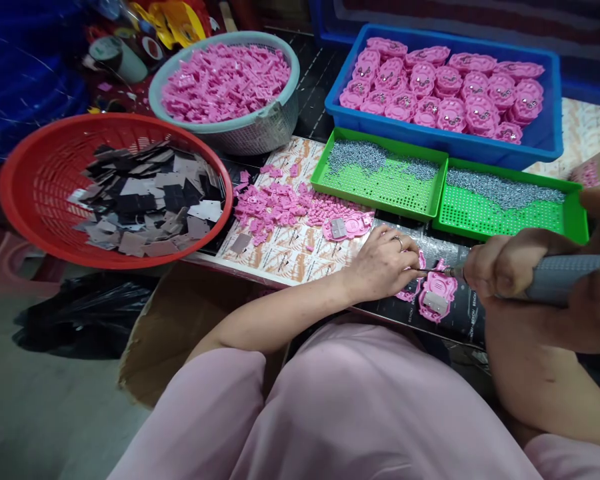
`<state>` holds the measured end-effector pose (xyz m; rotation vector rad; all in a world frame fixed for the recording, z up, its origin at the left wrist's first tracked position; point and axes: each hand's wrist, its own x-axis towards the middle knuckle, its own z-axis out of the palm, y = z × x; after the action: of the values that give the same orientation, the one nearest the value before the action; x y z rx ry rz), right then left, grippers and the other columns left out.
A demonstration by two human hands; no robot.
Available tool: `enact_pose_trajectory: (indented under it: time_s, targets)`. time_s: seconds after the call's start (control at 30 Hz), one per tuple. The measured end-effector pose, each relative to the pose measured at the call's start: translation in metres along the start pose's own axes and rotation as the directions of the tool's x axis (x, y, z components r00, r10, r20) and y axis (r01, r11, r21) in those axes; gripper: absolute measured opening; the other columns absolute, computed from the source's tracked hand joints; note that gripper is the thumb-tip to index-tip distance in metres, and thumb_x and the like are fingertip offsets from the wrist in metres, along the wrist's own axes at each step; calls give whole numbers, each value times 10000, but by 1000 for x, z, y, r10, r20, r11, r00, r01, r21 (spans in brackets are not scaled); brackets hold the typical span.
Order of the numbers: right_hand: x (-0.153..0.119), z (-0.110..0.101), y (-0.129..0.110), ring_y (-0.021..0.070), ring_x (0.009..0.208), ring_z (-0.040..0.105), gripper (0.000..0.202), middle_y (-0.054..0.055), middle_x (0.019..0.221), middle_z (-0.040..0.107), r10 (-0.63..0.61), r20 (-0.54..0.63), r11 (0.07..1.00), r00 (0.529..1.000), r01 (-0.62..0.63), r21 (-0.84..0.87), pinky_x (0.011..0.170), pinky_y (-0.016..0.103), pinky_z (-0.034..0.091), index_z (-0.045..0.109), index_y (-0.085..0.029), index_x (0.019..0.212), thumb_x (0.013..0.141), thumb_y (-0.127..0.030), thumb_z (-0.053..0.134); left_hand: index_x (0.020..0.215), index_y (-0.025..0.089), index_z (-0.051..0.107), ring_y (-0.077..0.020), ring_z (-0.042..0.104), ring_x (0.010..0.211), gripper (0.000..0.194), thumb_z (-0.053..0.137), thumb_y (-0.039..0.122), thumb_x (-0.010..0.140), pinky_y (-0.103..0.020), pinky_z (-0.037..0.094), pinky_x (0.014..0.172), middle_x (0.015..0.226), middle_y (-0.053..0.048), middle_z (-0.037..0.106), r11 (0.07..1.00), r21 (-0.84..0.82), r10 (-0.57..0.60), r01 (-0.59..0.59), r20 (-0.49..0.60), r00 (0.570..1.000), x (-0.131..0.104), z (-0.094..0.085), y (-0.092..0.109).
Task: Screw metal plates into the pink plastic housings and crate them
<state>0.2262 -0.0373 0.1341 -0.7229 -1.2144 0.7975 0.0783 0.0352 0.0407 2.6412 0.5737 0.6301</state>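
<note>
My right hand (510,267) is wrapped round a grey electric screwdriver (560,277), held nearly level with its bit pointing left. The thin bit reaches the fingertips of my left hand (383,263), whose fingers are bent and drawn together. Whatever those fingertips pinch is too small or hidden to make out. Partly covered by the left hand is a pink plastic casing (409,293). Just right of it, under the bit, lies another pink casing (441,288) with a grey metal plate (436,303) on it. A third pink casing (355,227) with a plate lies behind the left hand.
Two green trays (380,190) of small screws stand behind my hands. Beyond them is a blue bin (445,143) of stacked pink casings. Leftward are loose pink pieces (275,207), a grey-green basket (250,130) of pink parts and a red basket (35,180) of plates.
</note>
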Motion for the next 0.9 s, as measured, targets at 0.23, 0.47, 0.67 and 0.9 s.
enact_pose_trajectory:
  time_s: [0.23,0.47,0.67,0.9]
  targets:
    - [0,3,17,120,325,424,289,-73,519,542,-62,-73,998,995,59,-38,314,289,376,629,-311,1100,811,-316,636,967,205,709,-197,583,1040,255,562,409,929,-394,348,987,1098,-36,697,999,11,-35,35,9,999,0,2,-2]
    - [13,-2,49,133,306,414,226,-99,458,480,-122,-184,984,975,95,-150,313,285,360,611,-359,1025,804,-317,634,1038,189,701,-275,505,1237,282,590,413,908,-484,329,1043,1301,-85,612,972,204,90,-117,135,987,-8,-8,-3]
    - [13,-1,60,127,312,414,139,-92,452,465,-66,-182,986,981,36,-163,318,284,364,608,-321,951,818,-330,646,1250,169,618,-331,421,1330,562,588,570,858,-536,294,1081,1398,-147,522,971,172,116,-165,261,958,-8,-3,-4]
    - [11,-8,68,121,345,470,158,-89,487,503,-35,-36,993,999,31,-111,333,264,400,594,-272,973,826,-291,649,1258,161,617,-308,409,1341,602,581,602,849,-532,222,1141,1402,-144,518,962,194,131,-194,296,946,-8,0,-9]
